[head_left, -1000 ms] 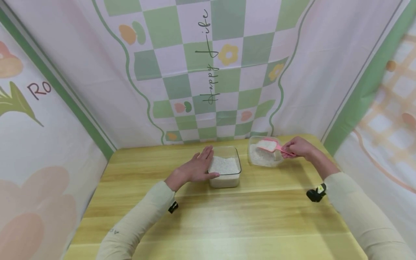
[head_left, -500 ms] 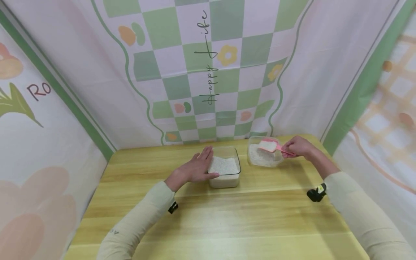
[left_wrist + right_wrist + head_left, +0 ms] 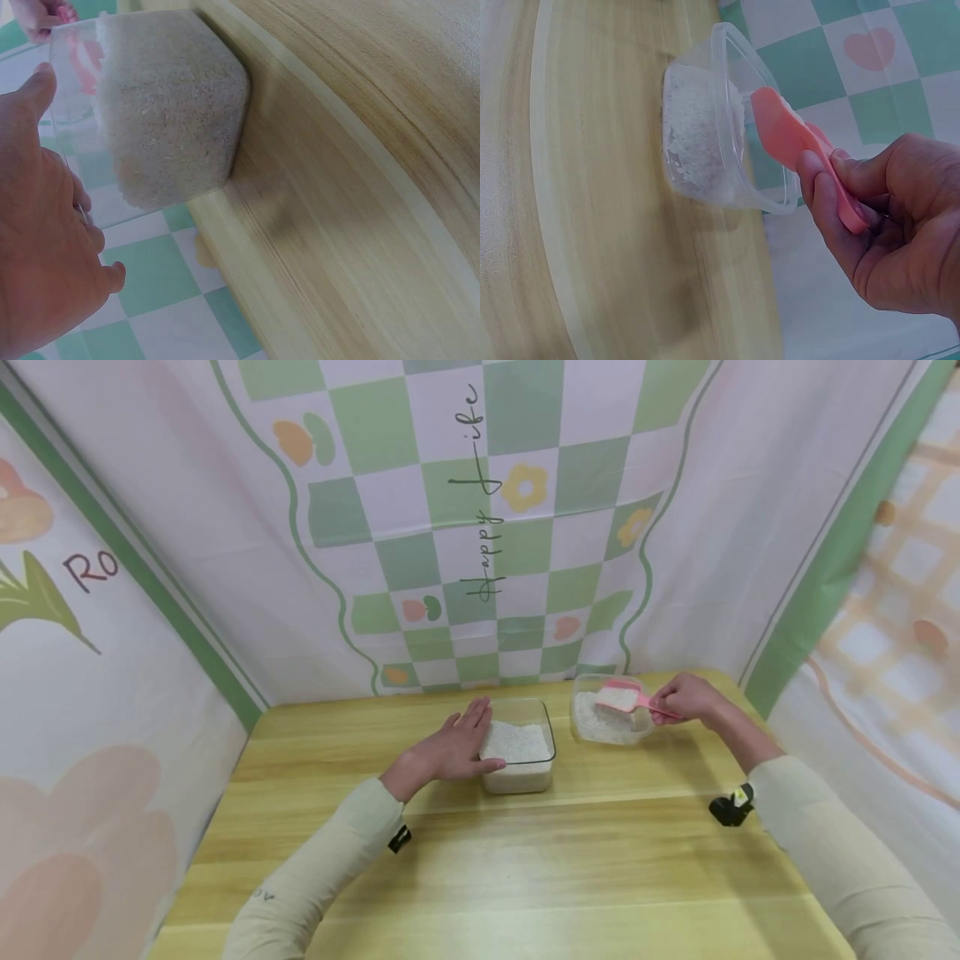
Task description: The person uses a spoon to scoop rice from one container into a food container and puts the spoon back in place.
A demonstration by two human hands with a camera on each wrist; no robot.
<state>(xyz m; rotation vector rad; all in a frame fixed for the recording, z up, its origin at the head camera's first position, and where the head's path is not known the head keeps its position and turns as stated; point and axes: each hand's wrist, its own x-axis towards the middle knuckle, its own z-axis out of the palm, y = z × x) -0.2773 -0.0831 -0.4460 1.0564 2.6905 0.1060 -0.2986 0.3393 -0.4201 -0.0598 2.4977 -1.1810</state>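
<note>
In the head view my left hand (image 3: pixel 452 750) rests with straight fingers against the left side of a clear glass container (image 3: pixel 519 777), which holds white rice (image 3: pixel 172 112). My right hand (image 3: pixel 686 700) grips the handle of a pink scoop (image 3: pixel 619 695) heaped with rice. The scoop is above a smaller clear plastic tub (image 3: pixel 611 739) to the right of the glass one. Rice also lies in that tub, as the right wrist view shows through its wall. In that view the thumb and fingers pinch the scoop's handle (image 3: pixel 840 187).
Both containers stand near the back edge of a wooden table (image 3: pixel 510 877). Directly behind the table hangs a green-and-white checked curtain (image 3: pixel 517 543). Printed cloth also hangs at the left and right sides. A black wrist camera (image 3: pixel 731 807) sits below my right sleeve.
The scoop has shifted very slightly to the right above the tub, still loaded with rice. My left hand stays in place on the glass container.
</note>
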